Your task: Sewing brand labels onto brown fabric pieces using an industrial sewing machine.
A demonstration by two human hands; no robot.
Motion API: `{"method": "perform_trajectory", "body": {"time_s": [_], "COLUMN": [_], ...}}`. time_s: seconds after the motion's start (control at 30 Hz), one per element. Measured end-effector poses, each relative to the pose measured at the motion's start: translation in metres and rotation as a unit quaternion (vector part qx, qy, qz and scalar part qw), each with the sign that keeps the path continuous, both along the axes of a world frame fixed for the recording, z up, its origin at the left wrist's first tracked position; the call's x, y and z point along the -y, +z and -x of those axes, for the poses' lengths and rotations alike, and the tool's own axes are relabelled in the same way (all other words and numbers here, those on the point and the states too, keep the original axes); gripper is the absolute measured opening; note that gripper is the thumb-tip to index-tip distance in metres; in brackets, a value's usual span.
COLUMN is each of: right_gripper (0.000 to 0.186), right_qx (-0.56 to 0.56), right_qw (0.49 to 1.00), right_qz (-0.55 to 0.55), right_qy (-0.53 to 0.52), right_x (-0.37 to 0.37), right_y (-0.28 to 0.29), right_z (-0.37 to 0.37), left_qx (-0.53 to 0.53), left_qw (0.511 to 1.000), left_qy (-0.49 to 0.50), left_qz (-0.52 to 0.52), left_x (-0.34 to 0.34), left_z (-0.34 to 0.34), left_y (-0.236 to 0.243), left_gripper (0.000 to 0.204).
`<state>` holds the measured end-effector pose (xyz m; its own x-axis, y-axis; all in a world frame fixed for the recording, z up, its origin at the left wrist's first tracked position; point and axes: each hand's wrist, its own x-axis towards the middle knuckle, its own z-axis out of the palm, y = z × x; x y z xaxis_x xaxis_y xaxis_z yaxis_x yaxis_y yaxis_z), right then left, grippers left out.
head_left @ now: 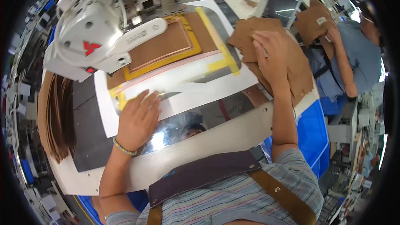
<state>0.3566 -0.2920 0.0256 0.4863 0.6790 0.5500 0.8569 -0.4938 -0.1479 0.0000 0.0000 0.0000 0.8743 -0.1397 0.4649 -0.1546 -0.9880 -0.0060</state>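
Many brown pieces stand in a tall stack at the far left of the table, beside a dark mat; a knock could probably topple them. Next, a white machine reaches its arm over the work, so a hand straying beneath could be hurt if it runs. The person's left hand is over the near left corner of a white sheet, fingers spread and holding nothing visible; contact with the sheet is unclear. A careless push there could skew the layers. At centre, under the machine's arm, a brown panel lies inside a yellow frame; if the frame shifts, the panel could lose its alignment. Nearer the person, a shiny plate might let the sheet slide. To the right, the right hand rests over a loose pile of brown pieces, fingers extended; whether they pinch one cannot be told. Overlapping pieces could come up two together, or slip off the table's edge.
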Motion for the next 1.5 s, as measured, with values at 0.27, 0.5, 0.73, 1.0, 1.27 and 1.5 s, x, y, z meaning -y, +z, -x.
{"method": "perform_trajectory", "body": {"time_s": [0.27, 0.5, 0.73, 1.0, 1.27, 1.5], "right_gripper": [0.054, 0.056, 0.053, 0.050, 0.049, 0.048], "right_qx": [-0.063, -0.047, -0.029, -0.020, -0.034, -0.060], "right_qw": [0.963, 0.962, 0.970, 0.975, 0.973, 0.968], "right_qz": [0.167, 0.168, 0.165, 0.140, 0.138, 0.139], "right_qy": [0.204, 0.208, 0.174, 0.172, 0.180, 0.199], "right_x": [-0.072, -0.068, -0.066, -0.062, -0.063, -0.062], "right_y": [-0.036, -0.044, -0.045, -0.047, -0.047, -0.046], "right_z": [0.040, 0.037, 0.034, 0.034, 0.034, 0.038], "left_qx": [-0.019, -0.062, -0.102, -0.090, -0.094, -0.091], "left_qw": [0.977, 0.958, 0.952, 0.960, 0.953, 0.944], "left_qy": [0.208, 0.258, 0.243, 0.230, 0.262, 0.298], "left_qz": [0.043, 0.114, 0.157, 0.134, 0.119, 0.112], "left_x": [-0.045, -0.058, -0.059, -0.061, -0.061, -0.058], "left_z": [0.047, 0.049, 0.048, 0.048, 0.049, 0.050], "left_y": [0.000, -0.020, -0.019, -0.019, -0.022, -0.023], "left_gripper": [0.037, 0.059, 0.057, 0.056, 0.059, 0.056]}}
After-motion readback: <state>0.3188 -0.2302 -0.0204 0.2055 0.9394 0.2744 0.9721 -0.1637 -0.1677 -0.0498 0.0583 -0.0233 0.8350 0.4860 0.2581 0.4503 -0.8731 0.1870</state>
